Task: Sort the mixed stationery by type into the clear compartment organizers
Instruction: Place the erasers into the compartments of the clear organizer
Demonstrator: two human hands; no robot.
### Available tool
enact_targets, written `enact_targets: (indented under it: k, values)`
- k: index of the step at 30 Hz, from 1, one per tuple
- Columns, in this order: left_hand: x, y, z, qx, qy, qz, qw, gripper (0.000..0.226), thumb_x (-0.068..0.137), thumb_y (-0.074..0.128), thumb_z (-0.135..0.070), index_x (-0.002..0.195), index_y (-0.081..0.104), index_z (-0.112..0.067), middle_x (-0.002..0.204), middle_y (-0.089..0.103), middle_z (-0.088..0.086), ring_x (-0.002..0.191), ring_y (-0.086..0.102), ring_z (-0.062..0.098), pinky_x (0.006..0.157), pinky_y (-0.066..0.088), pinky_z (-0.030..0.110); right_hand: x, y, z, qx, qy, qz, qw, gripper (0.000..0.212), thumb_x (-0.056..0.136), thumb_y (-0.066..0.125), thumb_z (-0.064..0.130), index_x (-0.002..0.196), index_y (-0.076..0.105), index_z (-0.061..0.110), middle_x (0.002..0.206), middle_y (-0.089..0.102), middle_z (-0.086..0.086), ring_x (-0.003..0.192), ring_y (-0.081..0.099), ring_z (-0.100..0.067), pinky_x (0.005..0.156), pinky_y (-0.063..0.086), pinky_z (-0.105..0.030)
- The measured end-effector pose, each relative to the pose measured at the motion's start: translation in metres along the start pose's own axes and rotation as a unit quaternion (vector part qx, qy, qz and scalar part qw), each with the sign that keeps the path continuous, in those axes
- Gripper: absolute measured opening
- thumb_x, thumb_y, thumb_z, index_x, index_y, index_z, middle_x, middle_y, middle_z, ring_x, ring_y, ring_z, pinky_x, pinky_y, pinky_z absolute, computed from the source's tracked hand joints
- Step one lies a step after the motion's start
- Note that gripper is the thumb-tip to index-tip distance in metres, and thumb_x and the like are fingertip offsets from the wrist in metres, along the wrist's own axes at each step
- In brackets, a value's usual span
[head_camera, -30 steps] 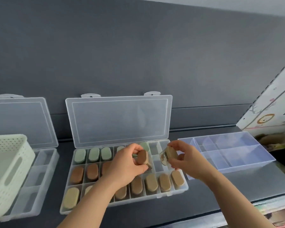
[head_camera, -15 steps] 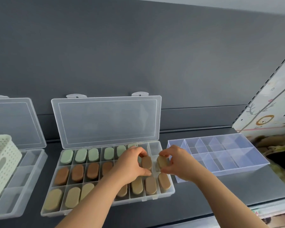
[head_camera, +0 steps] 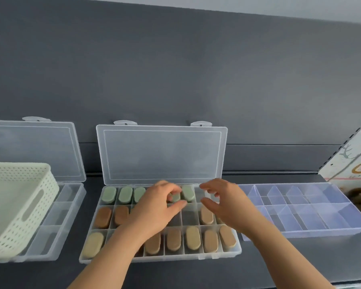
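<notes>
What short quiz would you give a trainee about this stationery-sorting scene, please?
1. True or false: the right hand holds a brown piece.
2. Which colour is the piece pinched by the left hand? A green, B brown, C tan.
3. Fill in: the lid of the middle organizer stands ____.
Key: 1 false; 2 A; 3 open.
</notes>
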State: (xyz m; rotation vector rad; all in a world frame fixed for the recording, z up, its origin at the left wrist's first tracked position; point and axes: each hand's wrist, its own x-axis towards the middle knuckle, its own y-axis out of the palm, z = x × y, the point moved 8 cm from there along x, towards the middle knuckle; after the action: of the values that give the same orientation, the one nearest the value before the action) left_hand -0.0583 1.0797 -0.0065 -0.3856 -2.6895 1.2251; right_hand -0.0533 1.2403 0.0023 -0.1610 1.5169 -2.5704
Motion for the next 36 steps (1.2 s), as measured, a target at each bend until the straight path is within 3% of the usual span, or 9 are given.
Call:
enact_targets:
  k: [7, 10, 13, 18, 24, 27, 31, 36]
  values:
    - [-0.071, -0.148, 0.077, 0.079, -0.06, -0.161, 0.982, 0.03, 0.088, 0.062, -0.039, 0.115, 0.063, -0.028, 0.109, 0.059, -0.017, 0.099, 0.056, 0.002, 0.087, 0.045, 0.018, 0.046, 0.033, 0.168, 0.015, -0.169, 0.017, 0.985, 0.034, 0.093, 0.057, 0.031, 0.126, 0.059, 0.026, 0.129, 0.059, 0.01, 0.115, 0.056, -0.01, 0.096, 0.041, -0.02]
    - [-0.112, -0.214, 0.127, 0.109, -0.11, -0.205, 0.966, 0.029, 0.086, 0.064, -0.038, 0.113, 0.065, -0.028, 0.108, 0.061, -0.015, 0.1, 0.057, 0.006, 0.09, 0.048, 0.027, 0.059, 0.057, 0.24, 0.031, -0.211, 0.036, 0.976, 0.035, 0.094, 0.056, 0.031, 0.128, 0.058, 0.026, 0.13, 0.058, 0.01, 0.114, 0.057, -0.01, 0.095, 0.041, -0.018]
    - [-0.15, -0.266, 0.179, 0.111, -0.172, -0.214, 0.955, 0.033, 0.083, 0.069, -0.033, 0.116, 0.064, -0.028, 0.106, 0.058, -0.019, 0.098, 0.055, 0.002, 0.089, 0.046, 0.025, 0.072, 0.088, 0.306, 0.051, -0.245, 0.065, 0.966, 0.034, 0.092, 0.059, 0.029, 0.126, 0.06, 0.025, 0.129, 0.06, 0.009, 0.11, 0.059, -0.009, 0.097, 0.045, -0.02]
    - [-0.183, -0.312, 0.257, 0.101, -0.238, -0.142, 0.955, 0.036, 0.082, 0.073, -0.031, 0.116, 0.065, -0.028, 0.107, 0.06, -0.018, 0.1, 0.057, 0.001, 0.09, 0.048, 0.026, 0.094, 0.173, 0.377, 0.065, -0.21, 0.209, 0.953, 0.036, 0.09, 0.063, 0.031, 0.125, 0.061, 0.025, 0.125, 0.061, 0.011, 0.105, 0.058, -0.003, 0.094, 0.049, -0.022]
    - [-0.174, -0.295, 0.32, 0.102, -0.263, 0.056, 0.958, 0.041, 0.082, 0.071, -0.041, 0.12, 0.064, -0.028, 0.116, 0.063, -0.014, 0.098, 0.058, 0.001, 0.081, 0.044, 0.017, 0.102, 0.246, 0.4, 0.0, -0.136, 0.326, 0.936, 0.044, 0.087, 0.063, 0.04, 0.128, 0.057, 0.025, 0.12, 0.061, 0.008, 0.104, 0.056, -0.011, 0.097, 0.044, -0.027]
    - [-0.167, -0.287, 0.335, 0.077, -0.263, 0.078, 0.958, 0.041, 0.079, 0.074, -0.041, 0.117, 0.066, -0.028, 0.115, 0.065, -0.014, 0.098, 0.059, 0.001, 0.083, 0.047, 0.019, 0.102, 0.262, 0.395, -0.004, -0.109, 0.348, 0.931, 0.05, 0.08, 0.066, 0.045, 0.126, 0.058, 0.025, 0.115, 0.063, 0.008, 0.099, 0.057, -0.011, 0.093, 0.046, -0.027]
    - [-0.159, -0.281, 0.343, 0.07, -0.266, 0.117, 0.954, 0.048, 0.071, 0.08, -0.038, 0.115, 0.066, -0.027, 0.113, 0.065, -0.015, 0.095, 0.059, 0.002, 0.073, 0.044, 0.015, 0.11, 0.269, 0.389, 0.039, -0.074, 0.34, 0.937, 0.048, 0.074, 0.074, 0.044, 0.118, 0.064, 0.027, 0.103, 0.064, 0.011, 0.092, 0.059, -0.009, 0.088, 0.047, -0.025]
    - [-0.139, -0.28, 0.345, 0.088, -0.258, 0.153, 0.95, 0.044, 0.071, 0.081, -0.04, 0.111, 0.069, -0.025, 0.108, 0.066, -0.013, 0.092, 0.06, 0.006, 0.083, 0.048, 0.022, 0.122, 0.272, 0.38, 0.055, -0.05, 0.306, 0.949, 0.039, 0.076, 0.074, 0.043, 0.11, 0.065, 0.025, 0.099, 0.063, 0.008, 0.089, 0.058, -0.012, 0.087, 0.049, -0.03]
